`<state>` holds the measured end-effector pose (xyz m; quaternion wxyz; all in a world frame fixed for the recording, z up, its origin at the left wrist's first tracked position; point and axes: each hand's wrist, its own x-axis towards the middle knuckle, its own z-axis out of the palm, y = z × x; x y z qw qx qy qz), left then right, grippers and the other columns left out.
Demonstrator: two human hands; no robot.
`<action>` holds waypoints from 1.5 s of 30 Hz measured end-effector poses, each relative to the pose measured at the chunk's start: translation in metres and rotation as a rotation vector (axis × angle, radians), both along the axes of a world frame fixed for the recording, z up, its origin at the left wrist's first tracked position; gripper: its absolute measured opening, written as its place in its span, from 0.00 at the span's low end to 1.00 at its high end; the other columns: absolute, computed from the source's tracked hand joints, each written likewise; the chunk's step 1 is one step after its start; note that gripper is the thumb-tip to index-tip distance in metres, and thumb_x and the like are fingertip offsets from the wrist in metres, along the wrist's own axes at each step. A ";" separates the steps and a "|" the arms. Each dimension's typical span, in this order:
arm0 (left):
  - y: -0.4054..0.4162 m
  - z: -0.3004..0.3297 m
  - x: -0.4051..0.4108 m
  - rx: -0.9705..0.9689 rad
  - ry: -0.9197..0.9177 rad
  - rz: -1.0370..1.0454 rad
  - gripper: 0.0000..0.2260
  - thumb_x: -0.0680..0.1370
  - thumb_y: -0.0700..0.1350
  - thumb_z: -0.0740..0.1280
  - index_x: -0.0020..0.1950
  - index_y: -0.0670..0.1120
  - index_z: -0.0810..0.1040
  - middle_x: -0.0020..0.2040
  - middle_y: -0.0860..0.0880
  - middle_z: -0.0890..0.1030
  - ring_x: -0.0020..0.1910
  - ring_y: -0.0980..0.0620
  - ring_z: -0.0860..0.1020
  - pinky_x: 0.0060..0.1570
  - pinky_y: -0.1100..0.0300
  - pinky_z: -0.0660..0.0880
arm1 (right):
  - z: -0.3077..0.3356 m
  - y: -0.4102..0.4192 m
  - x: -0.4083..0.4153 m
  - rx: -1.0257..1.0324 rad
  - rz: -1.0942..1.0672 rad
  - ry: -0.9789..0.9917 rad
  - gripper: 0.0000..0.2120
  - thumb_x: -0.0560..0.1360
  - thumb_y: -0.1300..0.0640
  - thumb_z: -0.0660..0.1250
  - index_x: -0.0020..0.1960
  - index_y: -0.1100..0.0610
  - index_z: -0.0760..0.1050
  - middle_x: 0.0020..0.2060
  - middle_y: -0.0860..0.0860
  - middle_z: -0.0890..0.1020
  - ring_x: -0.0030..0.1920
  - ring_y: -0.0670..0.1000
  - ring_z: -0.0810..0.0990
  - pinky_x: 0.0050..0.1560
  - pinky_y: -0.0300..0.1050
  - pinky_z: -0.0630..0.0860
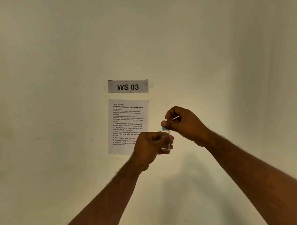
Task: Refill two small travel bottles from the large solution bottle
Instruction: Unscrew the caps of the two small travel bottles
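Observation:
A small clear travel bottle (166, 140) is held upright in the air in front of a wall. My left hand (150, 146) wraps around its body from the left. Its blue cap (164, 128) sits at the top, pinched between the thumb and fingers of my right hand (182, 123), which comes down on it from the right. Whether the cap is on the neck or just off it cannot be told. The large solution bottle and the second travel bottle are out of view.
A plain cream wall (210, 57) fills the view. A grey sign reading WS 03 (128, 86) hangs on it, with a printed instruction sheet (125, 120) below, partly hidden by my left hand. No table or counter is in view.

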<state>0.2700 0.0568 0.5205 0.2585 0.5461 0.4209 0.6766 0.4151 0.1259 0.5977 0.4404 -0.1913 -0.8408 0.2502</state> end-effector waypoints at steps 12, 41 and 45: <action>-0.004 -0.005 -0.022 -0.003 0.070 -0.015 0.11 0.76 0.44 0.75 0.50 0.36 0.85 0.42 0.43 0.87 0.41 0.47 0.87 0.41 0.57 0.84 | -0.007 -0.006 -0.016 -0.117 0.074 -0.010 0.16 0.74 0.54 0.74 0.59 0.53 0.75 0.47 0.49 0.84 0.46 0.46 0.85 0.49 0.45 0.80; -0.023 -0.016 -0.046 0.021 0.024 -0.049 0.12 0.73 0.44 0.77 0.51 0.37 0.84 0.46 0.39 0.87 0.44 0.46 0.87 0.41 0.56 0.84 | -0.013 -0.024 -0.032 -0.167 0.164 0.079 0.14 0.79 0.65 0.66 0.61 0.52 0.79 0.48 0.54 0.85 0.43 0.45 0.80 0.42 0.37 0.76; -0.033 -0.042 -0.054 0.028 0.002 0.005 0.07 0.73 0.45 0.78 0.49 0.45 0.86 0.53 0.43 0.86 0.48 0.44 0.87 0.43 0.53 0.85 | -0.039 -0.023 -0.027 -0.338 0.270 0.253 0.11 0.77 0.61 0.69 0.59 0.56 0.81 0.53 0.57 0.85 0.50 0.50 0.82 0.49 0.40 0.78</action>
